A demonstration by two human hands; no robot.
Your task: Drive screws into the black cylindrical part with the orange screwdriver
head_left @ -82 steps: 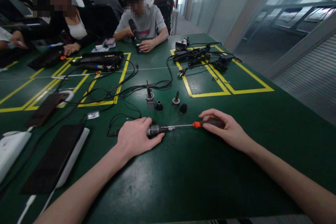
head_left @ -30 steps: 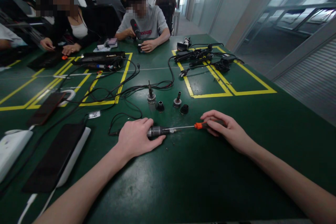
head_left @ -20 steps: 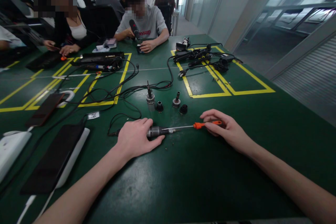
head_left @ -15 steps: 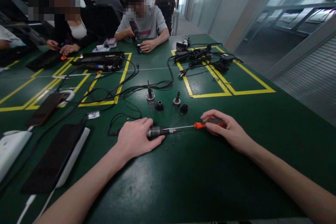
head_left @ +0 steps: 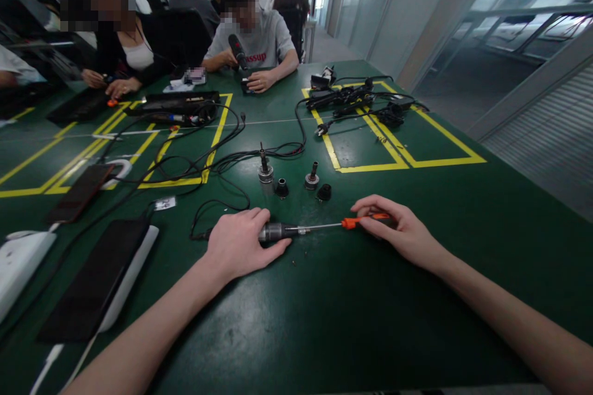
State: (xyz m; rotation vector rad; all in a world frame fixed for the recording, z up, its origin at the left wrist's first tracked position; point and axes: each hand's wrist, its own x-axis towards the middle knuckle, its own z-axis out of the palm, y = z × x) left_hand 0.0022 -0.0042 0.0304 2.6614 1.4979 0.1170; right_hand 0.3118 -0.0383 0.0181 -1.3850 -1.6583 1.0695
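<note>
My left hand [head_left: 238, 244] lies over a dark cylindrical corded tool [head_left: 275, 232], its fingers wrapped round the body and the thumb along the near side. An orange-handled screwdriver [head_left: 351, 222] is held in the fingertips of my right hand [head_left: 401, 226]. Its thin metal shaft points left and its tip reaches the silvery front end of the tool; whether it sits in a screw is too small to tell. Two tiny pieces, perhaps screws [head_left: 293, 263], lie just in front of the tool.
Beyond my hands stand two metal-and-black cylindrical parts [head_left: 265, 171] and two small black caps [head_left: 325, 192]. Black cables [head_left: 231, 160] run across the left side. A phone [head_left: 92, 281] rests at the near left. Two co-workers [head_left: 259, 43] handle things across the green table [head_left: 287, 333].
My right hand has shifted slightly left, and the orange handle has turned a little in its fingers. My left hand and the tool stay in place.
</note>
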